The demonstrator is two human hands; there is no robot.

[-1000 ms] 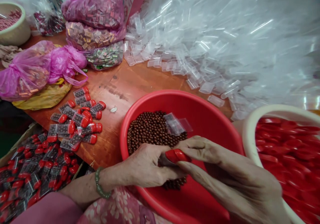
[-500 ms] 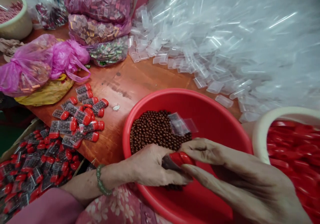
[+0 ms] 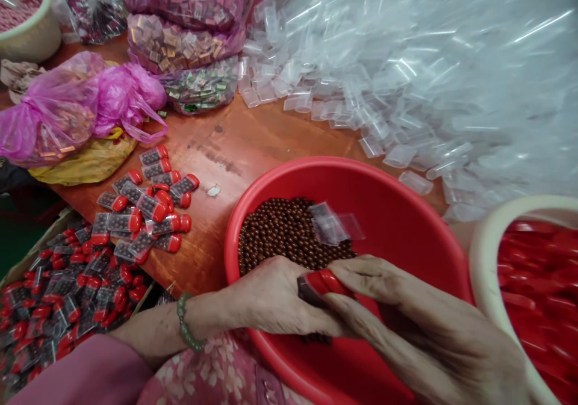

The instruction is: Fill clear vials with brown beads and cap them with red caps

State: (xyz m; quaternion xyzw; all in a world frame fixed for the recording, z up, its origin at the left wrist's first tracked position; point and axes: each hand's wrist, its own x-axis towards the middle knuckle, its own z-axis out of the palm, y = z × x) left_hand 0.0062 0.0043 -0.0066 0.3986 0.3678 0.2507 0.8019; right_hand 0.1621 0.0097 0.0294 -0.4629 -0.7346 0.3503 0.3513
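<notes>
Over the red basin (image 3: 406,236), my left hand (image 3: 275,299) is closed around a small clear box (image 3: 309,290) with dark contents. My right hand (image 3: 406,309) pinches the red cap (image 3: 332,282) at that box's end; the cap meets the box, but how far it is seated I cannot tell. Brown candy balls (image 3: 280,230) fill the left side of the basin. A few empty clear sleeves (image 3: 332,224) lie on top of them. Part of the box is hidden by my fingers.
Filled red-capped boxes (image 3: 149,212) lie on the orange table (image 3: 253,134), above a carton of more (image 3: 58,302). Clear sleeves (image 3: 361,80) heap at the back right. A cream tub (image 3: 485,272) of red caps (image 3: 537,302) stands right. Pink bags (image 3: 185,8) sit back left.
My right hand has moved closer against my left, with its fingers still on the red cap. The whole view has shifted slightly.
</notes>
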